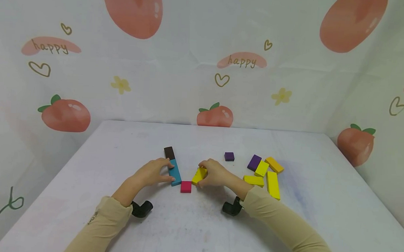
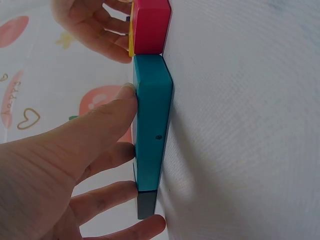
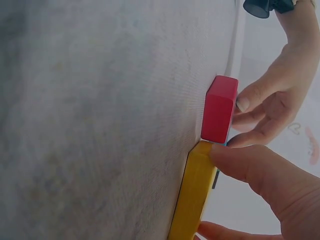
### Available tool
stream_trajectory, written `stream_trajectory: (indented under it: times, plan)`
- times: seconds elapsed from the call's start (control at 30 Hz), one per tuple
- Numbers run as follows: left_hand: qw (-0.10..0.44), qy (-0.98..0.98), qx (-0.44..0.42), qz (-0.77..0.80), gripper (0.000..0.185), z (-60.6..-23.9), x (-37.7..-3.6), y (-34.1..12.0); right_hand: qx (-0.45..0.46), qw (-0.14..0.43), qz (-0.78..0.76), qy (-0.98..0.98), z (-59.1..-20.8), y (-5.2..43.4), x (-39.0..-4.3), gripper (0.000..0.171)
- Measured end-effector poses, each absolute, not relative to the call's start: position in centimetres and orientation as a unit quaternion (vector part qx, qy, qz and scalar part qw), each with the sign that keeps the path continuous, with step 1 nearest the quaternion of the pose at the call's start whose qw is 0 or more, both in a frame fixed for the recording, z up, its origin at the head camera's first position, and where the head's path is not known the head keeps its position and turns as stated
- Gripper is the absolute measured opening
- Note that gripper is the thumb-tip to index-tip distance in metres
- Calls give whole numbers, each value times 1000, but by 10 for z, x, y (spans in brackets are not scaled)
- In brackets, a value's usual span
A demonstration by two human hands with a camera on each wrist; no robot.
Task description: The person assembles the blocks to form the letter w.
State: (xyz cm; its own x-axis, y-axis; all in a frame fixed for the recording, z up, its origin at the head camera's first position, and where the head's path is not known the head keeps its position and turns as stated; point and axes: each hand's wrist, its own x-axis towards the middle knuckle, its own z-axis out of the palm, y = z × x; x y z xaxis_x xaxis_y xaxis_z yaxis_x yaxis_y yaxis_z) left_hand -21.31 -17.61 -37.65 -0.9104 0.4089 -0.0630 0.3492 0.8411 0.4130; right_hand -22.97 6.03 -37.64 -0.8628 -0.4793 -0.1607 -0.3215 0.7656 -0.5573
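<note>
A long blue block (image 1: 174, 173) lies on the white table, end to end with a dark brown block (image 1: 169, 153). My left hand (image 1: 154, 172) rests its thumb and fingertips along the blue block, fingers spread. A small red block (image 1: 186, 187) touches the blue block's near end. To its right, my right hand (image 1: 214, 174) pinches a yellow block (image 1: 199, 175) between thumb and fingers. In the right wrist view, one end of the yellow block (image 3: 192, 192) meets a corner of the red block (image 3: 219, 110).
A small purple block (image 1: 229, 156) sits alone farther back. On the right are another purple block (image 1: 254, 163), an orange-yellow block (image 1: 274, 164) and several yellow blocks (image 1: 273, 185). A printed curtain (image 1: 177, 75) hangs behind the table (image 1: 182, 231). Black devices (image 1: 142, 209) are on both wrists.
</note>
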Motion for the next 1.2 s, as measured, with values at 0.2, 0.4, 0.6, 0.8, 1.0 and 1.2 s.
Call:
stream_trajectory:
  times: [0.2,0.4,0.6,0.8,1.0,1.2]
  plan:
    - [72,956,202,199,43,-377,-214,-176,-213,151,-267,928,-376,60,-229,58]
    - [79,957,196,199,43,-377,-214,-176,-211,154,-264,929,-376,59,-229,58]
    - [81,958,192,199,43,-377,-213,-176,-208,158,-266,928,-376,59,-229,58]
    - [81,957,193,202,43,-377,-213,-176,-208,159,-268,927,-376,59,-230,58]
    - [82,957,193,199,44,-378,-214,-176,-208,161,-272,926,-376,59,-230,58]
    - [79,957,194,200,43,-378,-213,-176,-202,164,-278,924,-374,63,-230,61]
